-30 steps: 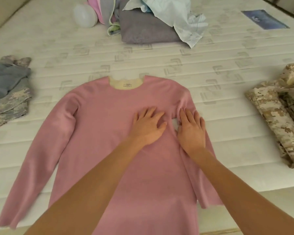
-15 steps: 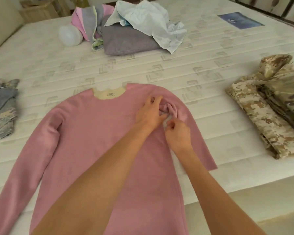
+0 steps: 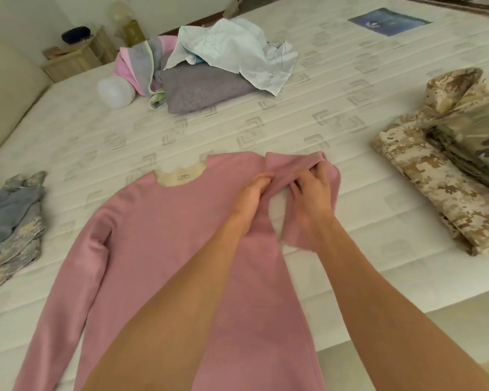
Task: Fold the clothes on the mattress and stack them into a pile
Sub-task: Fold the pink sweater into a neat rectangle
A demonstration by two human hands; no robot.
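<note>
Both hands meet on the long-sleeved top (image 3: pixel 164 249), which lies flat on the mattress (image 3: pixel 336 227). The left hand (image 3: pixel 250 197) sits just left of the right hand (image 3: pixel 312 197), both on the top's right shoulder. Well to the left of the hands lies a crumpled garment (image 3: pixel 12 221); well to their right, a folded stack (image 3: pixel 446 170). Beyond the hands, farther up the mattress, sits a heap of clothes (image 3: pixel 209 71), with a round container (image 3: pixel 115 91) touching its left side.

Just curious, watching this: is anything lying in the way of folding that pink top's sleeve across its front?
Nothing visible does. Both hands, left hand and right hand, already hold the sleeve on the pink top, and its front lies bare on the mattress.
</note>
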